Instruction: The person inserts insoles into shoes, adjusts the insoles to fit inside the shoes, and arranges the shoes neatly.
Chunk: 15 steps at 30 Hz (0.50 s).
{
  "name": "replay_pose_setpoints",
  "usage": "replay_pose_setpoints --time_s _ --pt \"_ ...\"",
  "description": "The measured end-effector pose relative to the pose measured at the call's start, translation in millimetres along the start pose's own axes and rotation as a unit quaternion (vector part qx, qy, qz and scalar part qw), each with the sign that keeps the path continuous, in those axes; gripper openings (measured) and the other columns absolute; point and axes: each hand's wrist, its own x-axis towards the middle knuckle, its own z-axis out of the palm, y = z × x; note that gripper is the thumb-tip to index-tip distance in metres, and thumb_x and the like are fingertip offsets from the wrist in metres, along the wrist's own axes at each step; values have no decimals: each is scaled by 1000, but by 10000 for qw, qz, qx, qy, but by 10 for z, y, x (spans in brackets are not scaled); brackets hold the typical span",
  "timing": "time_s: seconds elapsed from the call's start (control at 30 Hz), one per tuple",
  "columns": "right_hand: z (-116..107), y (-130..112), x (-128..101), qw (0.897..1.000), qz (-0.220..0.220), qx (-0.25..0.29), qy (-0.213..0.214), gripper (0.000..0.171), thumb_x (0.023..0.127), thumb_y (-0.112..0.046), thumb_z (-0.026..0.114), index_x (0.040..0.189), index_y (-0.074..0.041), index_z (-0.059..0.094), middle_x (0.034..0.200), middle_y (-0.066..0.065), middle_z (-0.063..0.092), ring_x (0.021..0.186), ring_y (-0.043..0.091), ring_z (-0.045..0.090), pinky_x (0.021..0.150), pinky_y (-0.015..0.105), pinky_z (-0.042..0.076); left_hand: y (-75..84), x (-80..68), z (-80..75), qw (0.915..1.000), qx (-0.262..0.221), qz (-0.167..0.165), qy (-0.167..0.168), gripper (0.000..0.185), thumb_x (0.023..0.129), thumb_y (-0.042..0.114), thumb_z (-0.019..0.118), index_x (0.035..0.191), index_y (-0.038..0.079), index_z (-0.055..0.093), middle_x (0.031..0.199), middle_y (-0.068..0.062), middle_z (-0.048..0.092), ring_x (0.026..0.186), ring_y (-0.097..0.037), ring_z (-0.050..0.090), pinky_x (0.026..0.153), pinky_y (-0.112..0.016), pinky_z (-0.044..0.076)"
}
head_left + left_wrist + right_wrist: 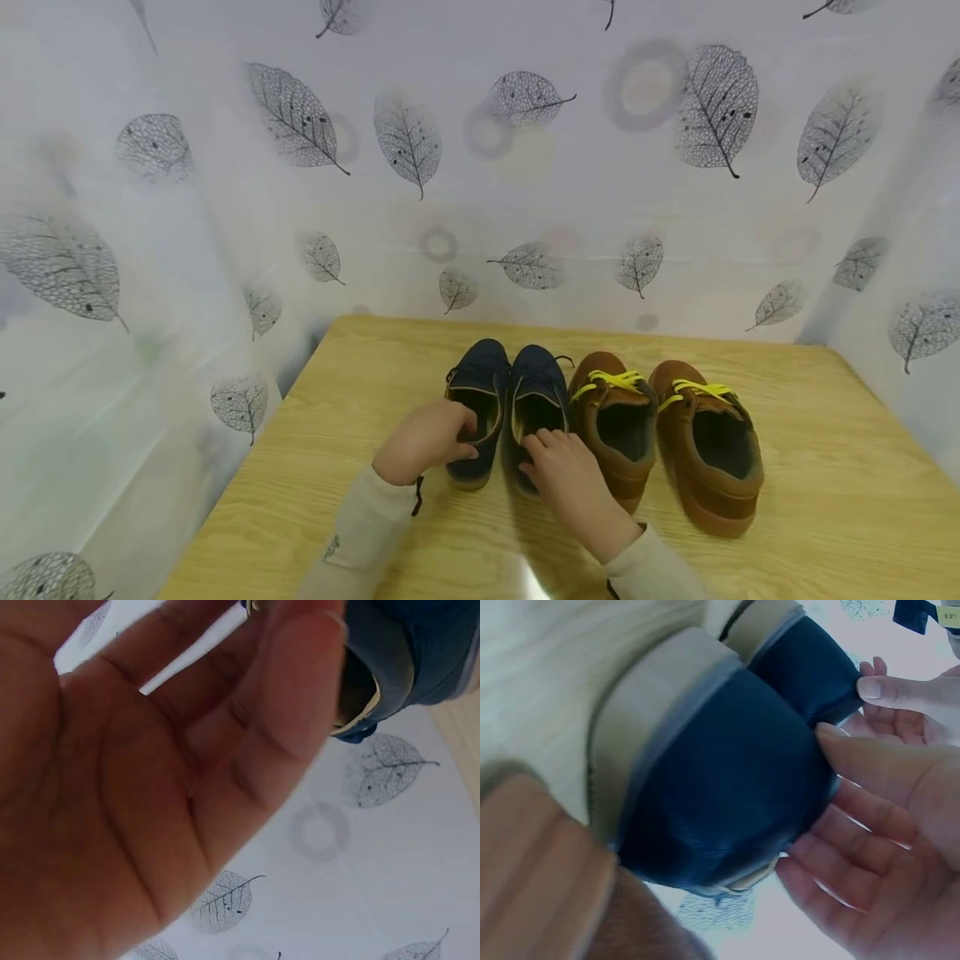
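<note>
Two navy shoes stand side by side on the wooden table, toes pointing away. At the heel of the left navy shoe (487, 367), my left hand (427, 440) has its fingers curled over the opening and its thumb outside, pinching the heel rim. My right hand (572, 483) pinches the right navy shoe (540, 371) the same way; in the right wrist view its thumb lies on that shoe's heel (720, 780) and the fingers reach the rim. The left wrist view shows mostly the left palm (97, 802), which hides part of the shoe.
To the right stand two brown shoes with yellow laces, the nearer brown shoe (600, 367) close beside the right navy shoe and the other brown shoe (712, 500) farther right. A leaf-patterned curtain (480, 200) hangs behind and beside the table (840, 467).
</note>
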Motion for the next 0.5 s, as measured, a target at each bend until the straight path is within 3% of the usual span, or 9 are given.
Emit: replay_pose_setpoints --time_s 0.1,0.23,0.4,0.5 --pt "72 1 -15 9994 71 283 198 27 71 -19 84 90 -11 68 74 -4 53 66 15 52 59 28 42 -28 6 28 9997 -129 190 -15 27 82 15 77 63 15 57 58 6 47 52 -10 41 52 -26 34" --pt "118 3 -11 9985 122 460 270 26 71 -19 84 90 -12 69 73 -4 52 66 15 52 59 28 43 -42 13 61 9987 -345 348 111 30 83 12 76 60 14 55 56 7 45 50 -9 39 50 -24 33" --pt "92 26 -42 9966 347 749 28 25 75 -18 81 96 -10 69 79 -3 56 72 15 55 65 31 47 -45 -7 111 9990 -195 338 232 18 85 15 74 73 12 61 66 4 55 56 -10 47 53 -25 39" --pt "11 90 -67 9922 422 1171 117 24 82 -16 76 103 -6 69 89 1 61 76 16 59 70 34 50 -39 -48 110 9971 95 244 713 14 87 21 72 87 9 65 80 -2 60 66 -14 53 58 -29 45"
